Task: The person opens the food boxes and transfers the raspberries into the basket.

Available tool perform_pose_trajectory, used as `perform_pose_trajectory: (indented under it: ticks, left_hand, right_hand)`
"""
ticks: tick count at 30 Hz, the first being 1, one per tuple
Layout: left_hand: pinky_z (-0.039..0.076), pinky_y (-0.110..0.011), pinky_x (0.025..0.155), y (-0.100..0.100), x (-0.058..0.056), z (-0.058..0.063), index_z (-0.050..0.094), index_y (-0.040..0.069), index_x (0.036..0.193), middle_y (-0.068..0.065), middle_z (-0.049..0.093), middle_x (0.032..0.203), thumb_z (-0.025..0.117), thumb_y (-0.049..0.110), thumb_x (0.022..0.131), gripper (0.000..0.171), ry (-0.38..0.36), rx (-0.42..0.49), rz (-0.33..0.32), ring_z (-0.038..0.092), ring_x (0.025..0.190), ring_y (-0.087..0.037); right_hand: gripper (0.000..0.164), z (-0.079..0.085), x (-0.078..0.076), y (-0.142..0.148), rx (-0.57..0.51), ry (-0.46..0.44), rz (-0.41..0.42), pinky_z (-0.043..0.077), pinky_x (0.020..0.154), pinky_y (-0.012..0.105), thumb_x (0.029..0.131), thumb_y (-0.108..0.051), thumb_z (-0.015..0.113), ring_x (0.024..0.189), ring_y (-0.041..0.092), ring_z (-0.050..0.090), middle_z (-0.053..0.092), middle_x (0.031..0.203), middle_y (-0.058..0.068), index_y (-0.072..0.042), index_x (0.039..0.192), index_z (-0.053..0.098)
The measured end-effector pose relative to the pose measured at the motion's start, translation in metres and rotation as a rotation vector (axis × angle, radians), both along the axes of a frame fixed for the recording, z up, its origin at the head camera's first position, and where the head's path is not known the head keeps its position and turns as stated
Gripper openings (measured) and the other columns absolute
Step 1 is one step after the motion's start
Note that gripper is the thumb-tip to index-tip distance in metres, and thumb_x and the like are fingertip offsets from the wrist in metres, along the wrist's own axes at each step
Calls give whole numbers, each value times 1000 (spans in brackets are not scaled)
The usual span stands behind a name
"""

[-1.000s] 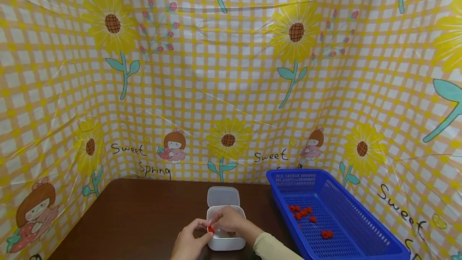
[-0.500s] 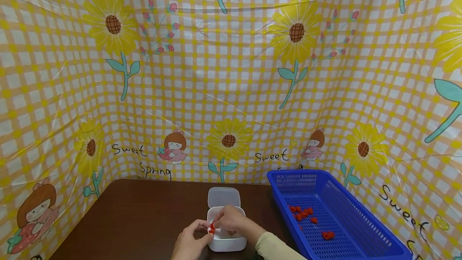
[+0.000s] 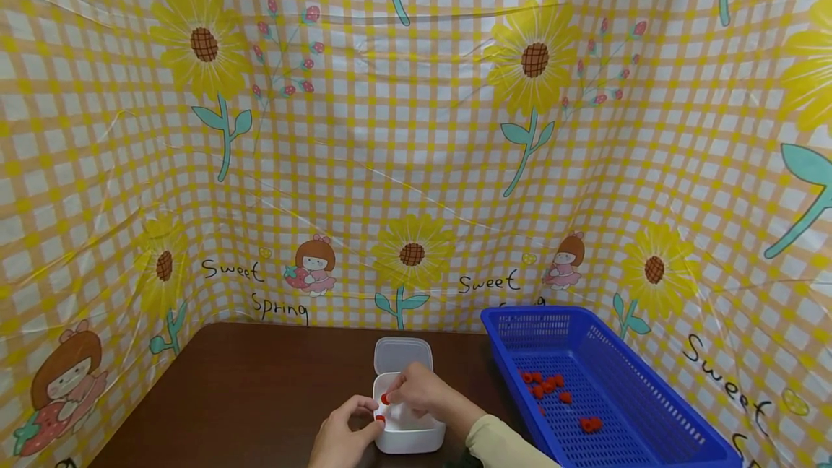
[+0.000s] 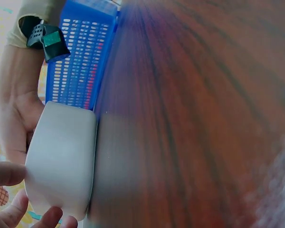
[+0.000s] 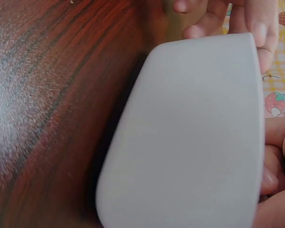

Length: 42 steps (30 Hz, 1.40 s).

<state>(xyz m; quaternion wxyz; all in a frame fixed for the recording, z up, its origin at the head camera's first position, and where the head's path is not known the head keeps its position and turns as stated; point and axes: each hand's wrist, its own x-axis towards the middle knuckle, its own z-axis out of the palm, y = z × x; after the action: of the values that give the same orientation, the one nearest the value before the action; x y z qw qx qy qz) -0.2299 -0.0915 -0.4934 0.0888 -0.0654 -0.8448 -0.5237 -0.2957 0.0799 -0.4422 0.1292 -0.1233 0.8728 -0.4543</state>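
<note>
A white lidded box (image 3: 409,441) stands on the dark wooden table, its translucent lid (image 3: 403,356) folded back behind it. My left hand (image 3: 341,432) grips the box's left wall, with the thumb at the rim and fingers against the outside in the left wrist view. Close to the left thumb tip a small red raspberry (image 3: 380,419) shows just inside the rim. My right hand (image 3: 419,392) reaches over the box and pinches another raspberry (image 3: 386,399) between fingertips. In the right wrist view the box's side wall (image 5: 185,133) hides most of the inside.
A blue perforated basket (image 3: 624,352) stands to the right of the box. Several loose raspberries (image 3: 549,385) lie on its floor, mostly toward the left side. Brown table surface (image 3: 260,388) extends left of the box, and a checked cloth (image 3: 416,165) hangs behind and at both sides.
The right hand has shifted slightly back and right, carrying its raspberry away from the left thumb. The other raspberry now shows separately beside that thumb. The left hand stays on the box.
</note>
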Motion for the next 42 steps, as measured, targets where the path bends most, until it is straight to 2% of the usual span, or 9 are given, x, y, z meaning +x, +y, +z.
perform_pose_trajectory:
  ticks: [8,14,20,23,28,35,42]
  left_hand:
    - [43,-39,73,0,-2,3,69,20,102,4,73,95,76,28,83,22,-50,14,-8,63,92,-20]
    - [44,-39,72,0,-3,4,69,17,103,2,72,96,75,27,83,23,-73,14,-20,63,91,-20]
    - [45,-39,73,1,-4,5,68,18,103,1,72,97,75,27,84,22,-111,22,-10,61,91,-19]
    - [44,-39,73,1,-4,5,68,18,102,1,71,97,76,28,84,22,-111,19,-5,60,90,-19]
    - [43,-38,72,0,-3,4,69,18,102,1,71,96,77,27,84,21,-100,14,-5,59,88,-18]
    - [43,-39,73,-1,-4,6,68,19,102,2,72,96,76,25,84,21,-75,25,-8,62,93,-20]
    - [43,-40,74,-1,-4,6,68,19,103,2,71,98,77,27,84,22,-104,7,-8,61,92,-19]
  right_hand:
    - [7,21,-6,10,-14,-20,10,21,40,20,88,-2,69,41,4,19,29,51,-8,2,90,75]
    - [9,34,-11,19,-8,-22,-10,23,41,21,91,-5,69,42,5,20,41,57,-6,0,93,76]
    - [13,49,-14,32,-20,-18,-42,23,41,21,94,-6,66,42,5,19,36,53,-8,1,99,76]
    - [13,56,-16,39,-25,-10,-61,22,42,22,94,-6,66,42,6,19,30,49,-8,1,99,76]
    - [14,65,-20,53,-38,-3,-87,21,44,23,95,-5,64,45,8,17,28,51,-7,3,100,75]
    - [16,82,-28,81,-60,25,-131,18,44,23,95,-5,63,46,8,12,26,50,-8,5,102,74]
    - [20,90,-33,114,-37,38,-184,19,44,23,98,-6,61,45,6,12,26,50,-9,8,110,70]
